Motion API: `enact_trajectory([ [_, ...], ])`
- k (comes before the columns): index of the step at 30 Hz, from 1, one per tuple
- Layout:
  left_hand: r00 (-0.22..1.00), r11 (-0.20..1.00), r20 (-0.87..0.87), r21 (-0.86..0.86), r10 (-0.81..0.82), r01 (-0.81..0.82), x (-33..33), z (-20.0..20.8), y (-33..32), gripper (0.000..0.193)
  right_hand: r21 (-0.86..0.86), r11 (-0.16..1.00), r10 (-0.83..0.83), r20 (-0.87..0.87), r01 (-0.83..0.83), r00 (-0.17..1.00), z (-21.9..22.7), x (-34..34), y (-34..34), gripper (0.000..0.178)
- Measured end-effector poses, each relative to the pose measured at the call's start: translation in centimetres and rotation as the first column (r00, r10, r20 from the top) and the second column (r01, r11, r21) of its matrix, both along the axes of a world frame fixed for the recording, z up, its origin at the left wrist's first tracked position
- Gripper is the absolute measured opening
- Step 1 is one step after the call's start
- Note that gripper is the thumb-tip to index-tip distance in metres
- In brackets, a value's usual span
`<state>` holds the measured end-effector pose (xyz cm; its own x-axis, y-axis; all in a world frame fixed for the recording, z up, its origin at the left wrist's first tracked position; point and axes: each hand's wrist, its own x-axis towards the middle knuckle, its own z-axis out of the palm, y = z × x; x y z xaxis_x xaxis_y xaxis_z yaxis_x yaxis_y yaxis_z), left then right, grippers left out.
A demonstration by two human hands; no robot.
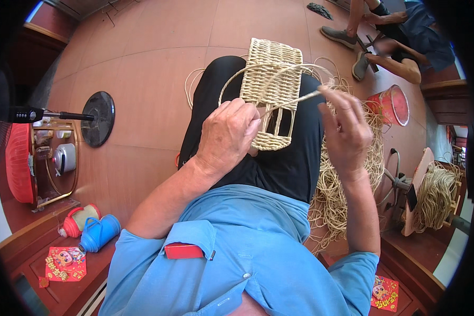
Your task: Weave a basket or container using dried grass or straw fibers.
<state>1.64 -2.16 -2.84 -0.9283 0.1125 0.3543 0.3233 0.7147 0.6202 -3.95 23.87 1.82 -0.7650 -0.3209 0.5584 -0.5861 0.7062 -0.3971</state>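
A pale woven panel (273, 68) of twisted straw-coloured cord lies across my thighs. Its far part is densely woven; nearer me, bare uprights show gaps above a woven end band (272, 141). My left hand (229, 128) is closed at the panel's left edge beside the gaps, its fingertips partly hidden. A loose cord (295, 100) runs from there to my right hand (347, 124), which is raised to the right of the panel. Thumb and forefinger pinch the cord there, while the other fingers are loosely curled and slightly blurred. More of the cord arcs in a loop over the weave.
A large heap of loose cord (353, 174) covers the floor at my right, near a red bucket (395, 105). Hanks of cord (434, 197) hang farther right. Another person (400, 47) sits at far right. A round black stand base (98, 119) and blue flask (99, 233) are left.
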Motion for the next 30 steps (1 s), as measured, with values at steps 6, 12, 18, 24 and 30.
enact_trajectory([
  [6,1.000,1.000,-0.013,-0.012,-0.023,0.023,1.0,0.2,0.0,0.008,-0.135,0.986,0.145,0.362,-0.102,0.921,-2.2,3.1,-4.2,0.039],
  [12,0.998,1.000,0.054,-0.005,-0.029,0.029,1.8,0.9,0.7,0.011,-0.062,0.987,0.157,0.497,-0.145,0.854,-2.3,2.9,-6.0,0.070],
  [18,0.998,0.999,0.056,-0.028,-0.021,0.022,1.9,1.0,0.8,0.012,-0.028,0.991,0.110,0.721,-0.130,0.684,-2.0,1.5,-7.5,0.078],
  [24,0.998,0.999,0.061,-0.037,0.006,-0.004,2.2,1.0,0.7,0.014,-0.288,0.956,0.226,0.585,-0.061,0.779,-2.4,3.3,-6.7,0.068],
  [30,0.992,0.994,-0.122,-0.111,-0.038,0.024,2.2,0.7,1.0,0.031,-0.709,0.503,0.538,0.704,0.494,0.464,-4.2,4.5,-3.0,0.038],
])
